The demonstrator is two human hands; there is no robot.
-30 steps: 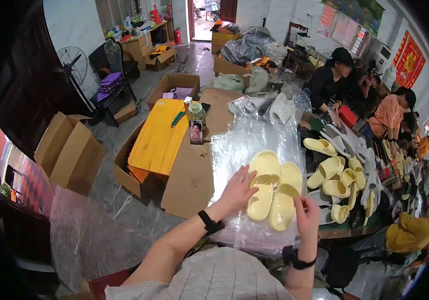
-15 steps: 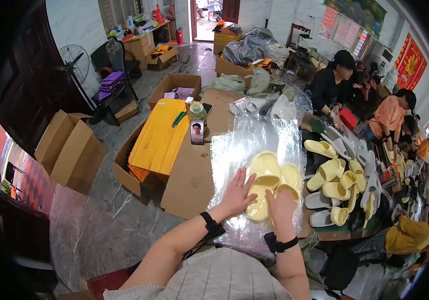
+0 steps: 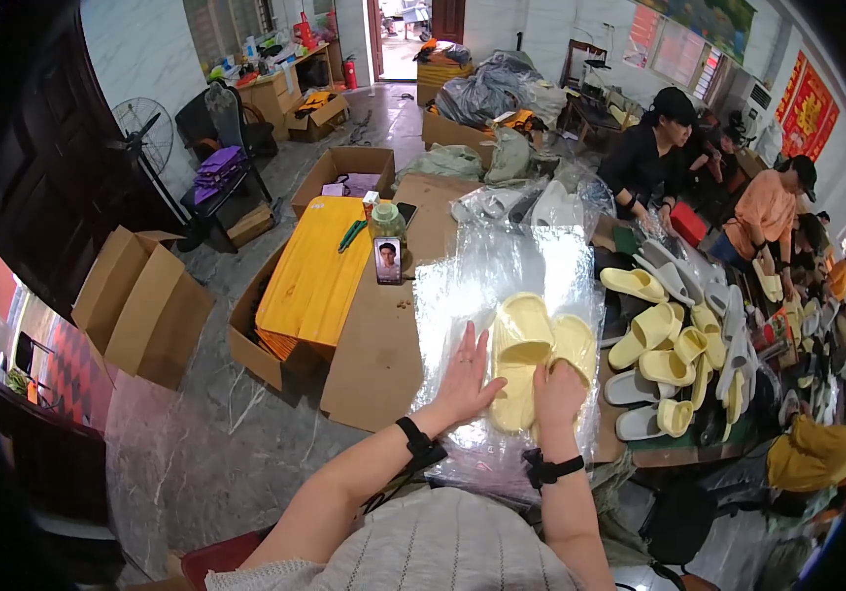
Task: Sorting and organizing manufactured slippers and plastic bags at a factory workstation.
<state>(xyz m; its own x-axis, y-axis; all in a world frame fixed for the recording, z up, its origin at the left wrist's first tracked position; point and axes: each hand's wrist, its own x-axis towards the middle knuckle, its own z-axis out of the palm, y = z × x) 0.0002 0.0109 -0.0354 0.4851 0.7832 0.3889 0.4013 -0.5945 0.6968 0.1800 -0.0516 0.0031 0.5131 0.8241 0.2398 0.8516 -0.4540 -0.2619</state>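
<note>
Along the left wall, a wire-caged fan [image 3: 144, 136] stands beside a dark wooden door [image 3: 58, 148]. Purple packs [image 3: 221, 169] are piled on a black chair [image 3: 226, 116]. An open cardboard box [image 3: 162, 315] sits tilted on the floor [image 3: 181, 448]. A second carton [image 3: 253, 347] contains a yellow stack [image 3: 312, 271], on which green-handled snips [image 3: 352, 234] lie. A phone [image 3: 388, 261], screen lit, stands upright just in front of a greenish jar [image 3: 383, 219]. A red extinguisher [image 3: 350, 73] is located near the doorway. At right, a co-worker in black [image 3: 654, 158] and another in orange [image 3: 768, 210] are present; a red banner [image 3: 807, 106] hangs on the wall behind.
</note>
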